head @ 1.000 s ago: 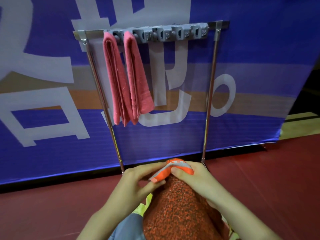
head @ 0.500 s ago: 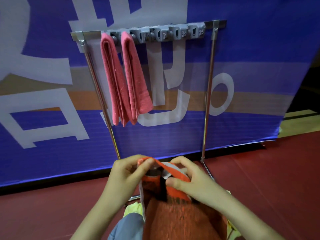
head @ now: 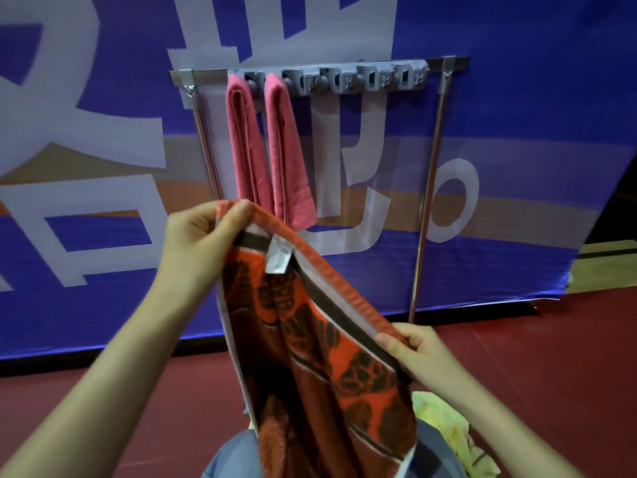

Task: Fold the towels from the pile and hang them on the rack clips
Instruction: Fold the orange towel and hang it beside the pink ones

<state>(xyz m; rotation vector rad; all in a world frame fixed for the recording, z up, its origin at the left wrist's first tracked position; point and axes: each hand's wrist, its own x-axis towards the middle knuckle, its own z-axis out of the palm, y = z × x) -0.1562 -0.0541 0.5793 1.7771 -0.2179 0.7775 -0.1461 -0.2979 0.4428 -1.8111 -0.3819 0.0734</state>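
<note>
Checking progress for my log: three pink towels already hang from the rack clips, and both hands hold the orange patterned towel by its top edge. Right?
Not three: the head view shows two pink towels on the rack clips. The left hand and right hand do hold the orange patterned towel by its top edge.

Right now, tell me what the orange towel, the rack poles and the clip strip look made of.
The orange towel: apparently terry cloth, matte, with a flat woven border and a sewn label. The rack poles: polished metal, probably steel, judging by bright glints. The clip strip: seemingly moulded grey plastic, dull and uniform.
</note>
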